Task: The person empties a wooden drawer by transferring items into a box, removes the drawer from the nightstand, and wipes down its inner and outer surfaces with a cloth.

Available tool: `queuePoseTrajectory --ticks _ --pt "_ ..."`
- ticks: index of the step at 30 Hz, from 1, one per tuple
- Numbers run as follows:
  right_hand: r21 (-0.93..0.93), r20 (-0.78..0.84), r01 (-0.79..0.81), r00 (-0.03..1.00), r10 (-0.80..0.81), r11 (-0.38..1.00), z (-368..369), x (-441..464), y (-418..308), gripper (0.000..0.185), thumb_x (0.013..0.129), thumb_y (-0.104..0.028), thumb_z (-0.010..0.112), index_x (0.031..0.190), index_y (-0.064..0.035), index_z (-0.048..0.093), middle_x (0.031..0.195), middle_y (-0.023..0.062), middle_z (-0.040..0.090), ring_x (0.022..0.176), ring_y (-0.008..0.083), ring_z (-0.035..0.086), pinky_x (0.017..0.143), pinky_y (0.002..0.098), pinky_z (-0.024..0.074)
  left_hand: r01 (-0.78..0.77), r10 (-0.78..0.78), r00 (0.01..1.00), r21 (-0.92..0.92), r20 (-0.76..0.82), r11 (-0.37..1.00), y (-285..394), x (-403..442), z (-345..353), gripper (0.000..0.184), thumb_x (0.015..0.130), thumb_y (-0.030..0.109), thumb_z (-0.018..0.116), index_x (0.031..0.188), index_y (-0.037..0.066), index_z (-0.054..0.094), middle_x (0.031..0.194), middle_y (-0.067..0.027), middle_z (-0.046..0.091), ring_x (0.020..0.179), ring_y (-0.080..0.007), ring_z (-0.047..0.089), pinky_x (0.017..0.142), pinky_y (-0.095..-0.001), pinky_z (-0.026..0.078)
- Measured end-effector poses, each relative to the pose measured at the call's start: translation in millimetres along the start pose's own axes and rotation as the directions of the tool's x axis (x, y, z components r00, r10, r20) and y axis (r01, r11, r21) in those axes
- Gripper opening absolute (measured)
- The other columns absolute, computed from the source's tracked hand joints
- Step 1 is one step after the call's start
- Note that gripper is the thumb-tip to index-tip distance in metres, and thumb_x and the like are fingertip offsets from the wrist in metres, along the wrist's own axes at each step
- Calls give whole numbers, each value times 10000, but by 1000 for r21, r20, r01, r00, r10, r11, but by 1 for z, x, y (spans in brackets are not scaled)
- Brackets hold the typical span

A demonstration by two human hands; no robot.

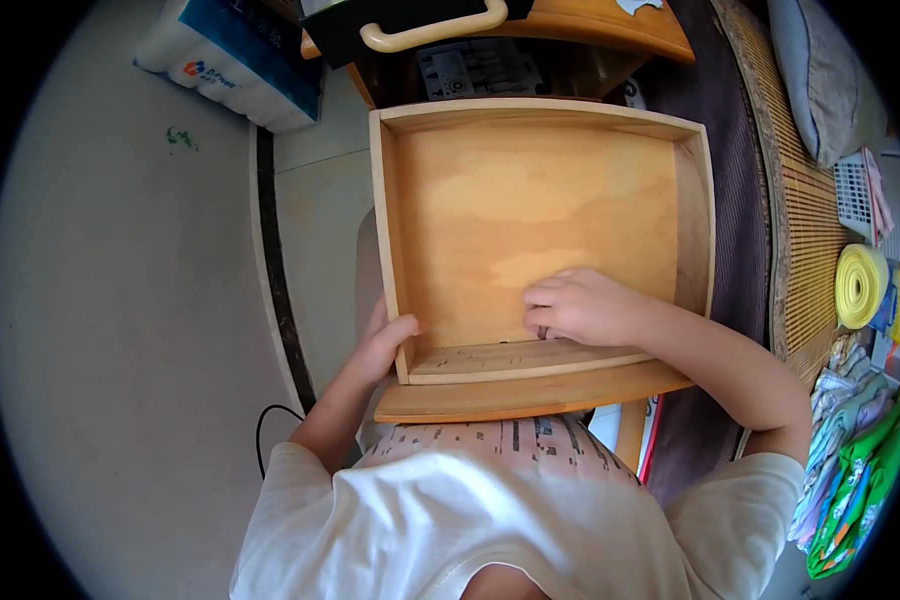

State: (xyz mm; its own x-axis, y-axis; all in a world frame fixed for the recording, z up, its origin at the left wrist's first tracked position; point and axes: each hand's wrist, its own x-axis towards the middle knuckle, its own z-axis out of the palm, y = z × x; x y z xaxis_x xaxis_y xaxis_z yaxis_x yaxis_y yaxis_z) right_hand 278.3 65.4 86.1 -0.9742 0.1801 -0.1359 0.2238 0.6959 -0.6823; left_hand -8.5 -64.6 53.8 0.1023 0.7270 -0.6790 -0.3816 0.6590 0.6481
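A wooden drawer [540,210], pulled fully out, rests against my body with its inside facing up. My left hand [388,342] is closed round the drawer's left wall near the front corner, its thumb over the rim. Inside the drawer, close to the front wall, my right hand [582,307] has its fingers curled down. Something small and dark shows at those fingertips, but I cannot make out what it is. A few small dark specks [460,358] lie along the front inner edge.
Behind the drawer stands a wooden cabinet [610,35] with a black drawer front [340,30] and a cream handle [435,28]. Wrapped paper rolls [230,65] stand at the upper left by a wall. On the right are a bamboo mat [805,200], a yellow roll [860,285] and folded clothes [855,470].
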Motion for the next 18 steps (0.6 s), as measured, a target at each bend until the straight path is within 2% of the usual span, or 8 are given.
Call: queuePoseTrajectory --ticks 4,8,10,11,13,15,17,18 --pt "89 8 -253 967 253 963 -13 -6 -3 151 808 -78 690 740 -70 556 823 58 594 782 262 659 689 392 526 -20 20 1000 -17 24 1000 1 0 -1 657 825 113 609 1442 -10 418 1242 -105 572 1143 -196 543 984 -339 452" --pt "48 -16 -293 956 294 955 -48 -11 5 107 814 -41 718 786 -59 616 806 68 655 758 216 672 659 350 517 -3 3 1000 -22 3 1000 -13 5 -11 640 863 131 626 1456 2 422 1225 -89 592 1112 -185 566 967 -343 477" --pt "418 -291 -309 846 448 854 -93 3 -25 93 826 -19 764 873 -43 688 826 53 714 777 137 665 663 291 499 19 -18 999 -37 29 999 -21 13 -18 606 888 124 623 1454 15 437 1203 -75 613 1084 -172 586 947 -339 495" --pt "386 -318 -288 851 419 876 -117 12 -33 93 826 -19 764 873 -43 688 826 53 714 777 137 665 663 291 499 10 -10 1000 -31 -10 999 -14 10 -10 610 882 134 624 1452 16 441 1202 -77 614 1081 -173 589 947 -341 497" --pt "282 -776 -93 563 284 955 -158 31 -48 128 841 -51 805 939 -31 725 873 20 735 763 92 636 679 260 487 0 -2 1000 -92 -23 996 -7 10 -2 581 867 145 624 1413 13 476 1158 -77 625 1038 -176 606 920 -337 514" --pt "284 -856 -124 413 310 951 -193 60 -50 102 854 -49 798 909 -14 719 855 -6 730 752 80 627 696 231 480 -7 8 1000 -77 5 997 -10 18 -8 564 857 146 620 1390 12 493 1141 -78 630 1023 -181 615 907 -336 522" --pt "258 -882 69 423 206 964 -210 100 -14 117 852 -63 804 920 -9 727 855 3 740 742 85 633 700 231 488 -1 3 999 -62 33 998 -10 24 -11 548 847 147 616 1366 11 509 1124 -80 635 1008 -187 624 893 -336 531" --pt "250 -869 -28 434 237 968 -217 116 -2 125 859 -77 801 941 -11 735 848 10 741 742 88 634 692 236 490 12 -9 999 -58 51 998 -8 24 -12 536 837 143 612 1348 10 519 1111 -80 638 1000 -190 629 884 -338 536"
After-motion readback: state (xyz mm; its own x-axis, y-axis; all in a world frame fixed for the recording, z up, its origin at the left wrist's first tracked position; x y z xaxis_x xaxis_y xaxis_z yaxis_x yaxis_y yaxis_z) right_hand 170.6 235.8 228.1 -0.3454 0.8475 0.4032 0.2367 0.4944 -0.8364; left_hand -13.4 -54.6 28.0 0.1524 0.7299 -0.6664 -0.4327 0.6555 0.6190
